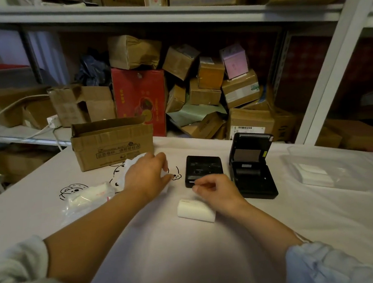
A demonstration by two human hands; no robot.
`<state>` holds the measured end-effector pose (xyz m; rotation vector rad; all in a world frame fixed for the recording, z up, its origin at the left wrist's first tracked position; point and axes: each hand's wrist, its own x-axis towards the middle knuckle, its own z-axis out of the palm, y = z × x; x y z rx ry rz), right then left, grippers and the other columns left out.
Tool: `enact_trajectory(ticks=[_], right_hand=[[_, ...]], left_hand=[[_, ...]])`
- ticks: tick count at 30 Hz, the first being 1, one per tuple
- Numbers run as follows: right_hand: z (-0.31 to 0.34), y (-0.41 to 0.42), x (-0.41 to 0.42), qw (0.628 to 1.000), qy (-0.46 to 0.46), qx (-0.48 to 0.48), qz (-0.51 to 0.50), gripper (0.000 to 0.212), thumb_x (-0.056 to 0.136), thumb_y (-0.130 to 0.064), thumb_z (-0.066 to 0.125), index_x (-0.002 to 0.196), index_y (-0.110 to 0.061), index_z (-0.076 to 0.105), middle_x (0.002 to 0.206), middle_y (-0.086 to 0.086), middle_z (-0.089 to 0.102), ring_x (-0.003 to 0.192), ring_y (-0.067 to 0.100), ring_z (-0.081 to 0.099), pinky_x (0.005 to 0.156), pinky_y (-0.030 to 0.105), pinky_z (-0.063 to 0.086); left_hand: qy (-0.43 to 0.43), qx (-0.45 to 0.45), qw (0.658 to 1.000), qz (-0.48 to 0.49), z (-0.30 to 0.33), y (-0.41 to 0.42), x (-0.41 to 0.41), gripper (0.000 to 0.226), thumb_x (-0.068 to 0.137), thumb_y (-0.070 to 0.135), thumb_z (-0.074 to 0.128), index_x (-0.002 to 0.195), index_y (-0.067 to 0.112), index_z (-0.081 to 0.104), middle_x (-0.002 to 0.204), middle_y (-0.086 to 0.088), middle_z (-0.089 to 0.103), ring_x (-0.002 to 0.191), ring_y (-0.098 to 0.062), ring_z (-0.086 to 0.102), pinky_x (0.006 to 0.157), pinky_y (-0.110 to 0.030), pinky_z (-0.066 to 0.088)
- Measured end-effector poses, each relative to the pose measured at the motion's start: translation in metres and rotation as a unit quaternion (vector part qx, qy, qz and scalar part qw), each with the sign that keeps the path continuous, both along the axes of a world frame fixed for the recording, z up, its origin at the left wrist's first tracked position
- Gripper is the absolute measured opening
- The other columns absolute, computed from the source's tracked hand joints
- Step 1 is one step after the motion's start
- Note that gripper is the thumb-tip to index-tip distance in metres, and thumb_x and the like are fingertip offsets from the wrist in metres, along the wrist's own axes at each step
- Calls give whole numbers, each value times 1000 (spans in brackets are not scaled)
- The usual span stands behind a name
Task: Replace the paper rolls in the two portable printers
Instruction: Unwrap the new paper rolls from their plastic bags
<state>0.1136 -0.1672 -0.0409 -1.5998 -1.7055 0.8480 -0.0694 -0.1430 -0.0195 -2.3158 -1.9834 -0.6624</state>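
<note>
Seemingly the job stood near its middle. Right of centre, the larger printer point(252, 168) sat with its lid raised, a dark roller showing in its bay and no white paper visible there, so I judged it not yet reloaded. Just left of it the smaller printer point(203, 169) lay closed, a flat, matte black slab with rounded corners; whether it had been serviced could not be told. A white paper roll point(196, 210), smooth and cylindrical, lay on the table point(331, 217) below centre, just beside the right wrist.

The left hand point(148, 175) reached to centre-left with its fingers curled over crumpled white wrapping point(127, 172), apparently gripping it. The right hand point(217, 190) hovered at the smaller printer's near edge, fingers loosely bent and seemingly holding nothing. The two hands were apart.

A crinkled clear plastic bag point(89, 198) of white rolls lay at left, a creased cardboard box point(111, 146) stood behind, and a clear plastic tray point(313, 168) sat at right on the pale cloth.
</note>
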Motion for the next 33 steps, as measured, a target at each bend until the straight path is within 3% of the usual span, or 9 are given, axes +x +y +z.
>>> enact_trajectory(ticks=[3,6,9,14,20,24,26,29,33], right_hand=[[2,10,2,996,-3,48,-80,34,91,-20,62,125,-20,61,127,0,58,117,16,56,98,29,44],[4,21,4,988,-32,58,-138,46,92,-17,60,137,-20,49,139,4,48,125,23,50,99,35,44],[2,35,7,984,-68,9,-165,40,92,-12,58,131,-14,50,130,10,55,118,27,54,95,38,47],[-7,44,12,972,-158,-17,-175,32,90,-10,61,121,-14,56,115,7,63,105,25,61,78,30,47],[-5,41,15,969,-178,37,-165,37,89,-28,65,124,-19,57,115,5,64,106,24,60,84,36,52],[9,38,15,956,-213,85,-181,45,93,-38,56,137,-28,48,123,2,62,114,23,57,83,34,47],[12,39,15,955,-196,106,-195,41,94,-40,55,134,-30,52,119,0,65,111,21,59,78,30,45],[11,44,13,957,-152,114,-218,39,94,-41,55,131,-29,55,116,0,66,109,21,60,74,29,45],[9,55,11,961,-44,77,-262,49,94,-37,55,140,-23,44,125,3,62,119,23,55,88,36,47]], left_hand=[[-50,35,997,-49,-1,6,12,23,90,27,59,112,24,55,117,-1,56,97,-17,59,82,-32,53],[-143,-77,986,-48,-6,19,29,33,92,15,56,125,19,55,119,-4,61,104,-19,60,92,-34,52],[-247,-199,948,3,-14,34,45,48,89,14,61,134,12,46,127,-9,58,114,-25,57,101,-37,47],[-217,-207,953,36,-29,45,58,43,84,22,68,123,9,54,120,-9,62,110,-24,57,96,-32,44],[-167,-175,970,29,-26,48,47,37,90,37,57,119,13,55,112,-11,64,101,-26,60,89,-33,47],[-90,-125,988,-8,-17,50,43,55,93,46,47,140,21,32,115,-12,63,104,-29,60,87,-37,49],[-36,-87,995,-43,-12,49,44,56,93,45,47,144,27,30,115,-9,63,104,-27,60,87,-36,50],[-5,-4,998,-69,-1,56,46,34,95,41,44,123,26,56,107,-7,66,96,-26,62,78,-35,51],[1,5,998,-66,14,78,51,35,96,42,40,108,19,63,97,-9,67,89,-27,62,75,-37,51]])
